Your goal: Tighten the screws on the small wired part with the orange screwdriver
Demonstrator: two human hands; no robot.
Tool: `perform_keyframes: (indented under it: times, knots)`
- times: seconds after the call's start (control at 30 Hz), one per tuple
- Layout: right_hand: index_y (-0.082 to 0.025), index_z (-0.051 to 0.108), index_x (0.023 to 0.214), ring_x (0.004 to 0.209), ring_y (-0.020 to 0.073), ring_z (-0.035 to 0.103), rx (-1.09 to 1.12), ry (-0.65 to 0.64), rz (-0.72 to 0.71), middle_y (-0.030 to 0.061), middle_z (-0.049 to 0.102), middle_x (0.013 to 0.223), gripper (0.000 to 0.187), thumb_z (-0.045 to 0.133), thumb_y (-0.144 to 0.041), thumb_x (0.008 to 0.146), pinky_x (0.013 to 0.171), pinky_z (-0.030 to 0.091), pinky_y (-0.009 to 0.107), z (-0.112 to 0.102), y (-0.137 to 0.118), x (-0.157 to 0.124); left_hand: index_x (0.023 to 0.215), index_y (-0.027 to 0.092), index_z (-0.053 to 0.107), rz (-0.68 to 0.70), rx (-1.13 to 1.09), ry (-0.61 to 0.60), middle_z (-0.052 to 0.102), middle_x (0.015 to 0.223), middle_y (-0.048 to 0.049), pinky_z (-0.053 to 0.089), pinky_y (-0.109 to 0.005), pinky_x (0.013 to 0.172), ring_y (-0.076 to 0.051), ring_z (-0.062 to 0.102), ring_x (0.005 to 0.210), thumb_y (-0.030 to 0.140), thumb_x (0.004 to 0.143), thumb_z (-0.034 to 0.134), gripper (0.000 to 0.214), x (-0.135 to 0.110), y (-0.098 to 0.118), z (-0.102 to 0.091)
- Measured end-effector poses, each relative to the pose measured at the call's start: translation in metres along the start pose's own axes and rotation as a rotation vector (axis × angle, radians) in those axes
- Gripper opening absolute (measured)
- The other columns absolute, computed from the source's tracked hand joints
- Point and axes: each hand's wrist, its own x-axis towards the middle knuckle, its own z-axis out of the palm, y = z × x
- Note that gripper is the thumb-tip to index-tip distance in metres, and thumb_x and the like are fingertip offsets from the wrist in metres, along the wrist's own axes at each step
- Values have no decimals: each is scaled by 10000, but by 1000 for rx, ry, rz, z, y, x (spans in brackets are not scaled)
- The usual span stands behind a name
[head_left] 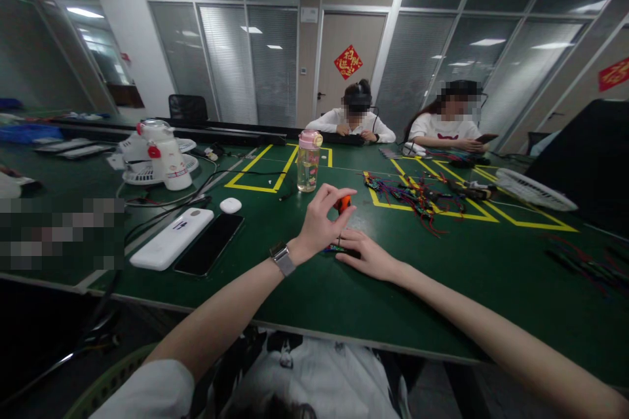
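Note:
My left hand (320, 222), with a watch on its wrist, pinches an orange-and-black screwdriver (346, 201) between thumb and fingertips. The handle points up; its lower end is mostly hidden by the hand. Just below, a small circuit board (336, 249) with coloured parts lies on the green table. My right hand (369, 256) rests low on the tabletop, its thumb and fingers closed about the board's right side and covering much of it.
A pink-lidded bottle (308, 163) stands ahead. To the left lie a white power bank (173, 239), a black phone (210, 245) and a white case (230, 205). Wired boards (422, 195) are heaped to the right. Two people sit across the table.

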Motion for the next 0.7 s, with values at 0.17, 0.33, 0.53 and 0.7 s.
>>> perform_keyframes:
  times: [0.17,0.33,0.53,0.7]
  knots:
    - [-279,604,1259,1262,255,492,-6,-3,7,86,560,1344,335,532,-289,932,1069,375,486,0,3,0,1152,206,578,13,10,-23,520,999,-59,486,-297,833,-162,549,928,290,938,481,250,-6,3,-1]
    - [-269,614,1249,1274,259,479,1,7,29,95,545,1359,328,532,-308,933,1086,351,500,5,2,-3,1343,195,421,-27,-76,-93,538,1207,-97,464,-321,950,-175,539,1096,200,983,301,381,-15,3,-3]
    - [-267,626,1233,1263,252,487,-11,0,58,88,569,1329,316,523,-304,937,1099,332,506,6,-3,-5,1360,187,403,11,-54,-78,555,1201,-111,505,-319,898,-177,581,1043,183,973,309,399,-25,-1,-2]
    - [-275,608,1252,1286,249,458,-27,-13,51,80,524,1378,329,523,-274,934,1105,330,502,7,-6,-7,1351,172,407,68,-12,-63,566,1187,-115,520,-319,878,-176,588,1029,164,962,319,399,-27,-1,-1]
